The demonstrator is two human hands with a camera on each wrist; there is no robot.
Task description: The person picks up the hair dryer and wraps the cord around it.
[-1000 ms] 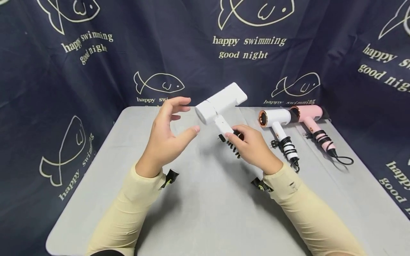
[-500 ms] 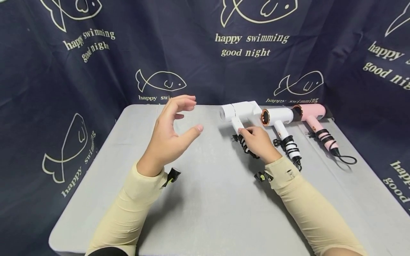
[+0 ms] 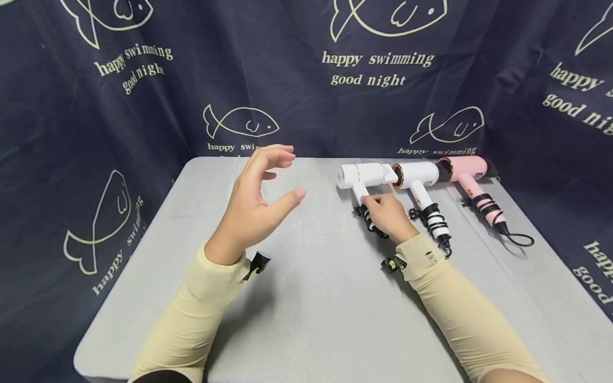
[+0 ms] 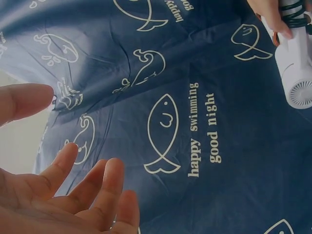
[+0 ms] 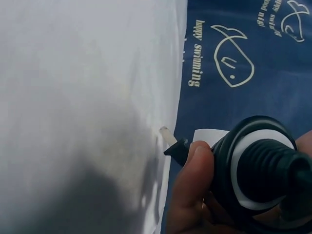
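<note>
In the head view my right hand (image 3: 387,214) grips the handle of a white hair dryer (image 3: 366,175), its black cord wound round the lower handle. The dryer's nozzle end points right, at the copper-rimmed end of a second white hair dryer (image 3: 419,174); whether they touch I cannot tell. From the right wrist, the cord-wrapped handle end (image 5: 263,165) fills the lower right, with a thumb against it and a plug (image 5: 176,148) sticking out. My left hand (image 3: 254,205) hovers over the table's left half, fingers spread and bent a little, holding nothing.
A pink hair dryer (image 3: 469,173) lies at the far right, its cord (image 3: 488,207) wound on the handle and a loop trailing on the table. The grey-white table (image 3: 297,314) meets a dark blue curtain (image 3: 306,96) with fish prints at its back and sides.
My right hand has carried the white hair dryer rightward and lower, from the table's middle to beside the second white one. The dryer turned from tilted to nearly level. My left hand stayed almost still.
</note>
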